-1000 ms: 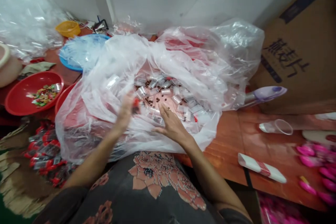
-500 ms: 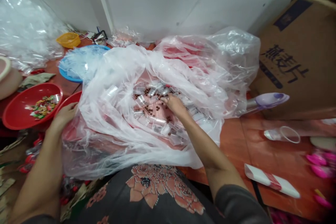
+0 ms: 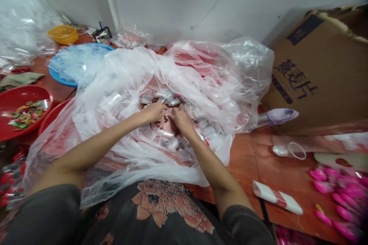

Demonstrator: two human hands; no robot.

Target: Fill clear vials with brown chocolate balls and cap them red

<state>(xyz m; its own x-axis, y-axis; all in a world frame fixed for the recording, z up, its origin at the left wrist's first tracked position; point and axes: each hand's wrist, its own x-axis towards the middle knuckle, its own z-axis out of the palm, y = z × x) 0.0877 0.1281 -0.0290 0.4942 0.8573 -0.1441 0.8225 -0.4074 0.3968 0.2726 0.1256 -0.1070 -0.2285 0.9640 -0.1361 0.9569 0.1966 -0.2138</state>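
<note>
Both hands are inside a large translucent plastic bag [image 3: 115, 80] spread over the table. My left hand [image 3: 156, 112] reaches in from the left with its fingers curled together over small brown balls [image 3: 166, 119]. Close beside it, my right hand [image 3: 180, 117] has its fingers bent down and pinched together among the same balls. Whatever the fingertips hold is too small and blurred to make out. Small clear plastic containers [image 3: 165, 136] lie around both hands, some near the far side and several nearer to me.
To the left, a red bowl [image 3: 46, 97] holds colourful wrapped pieces. Behind it are a blue basin [image 3: 56, 72] of clear plastic and a yellow basket [image 3: 63, 34]. On the right stand a cardboard box [image 3: 313, 69], a purple-handled tool [image 3: 283, 115], a clear cup [image 3: 296, 150] and a white packet [image 3: 277, 197].
My left hand has left the red bowl's rim at the bag's left edge and moved right, into the bag beside my right hand. The whole view has shifted slightly.
</note>
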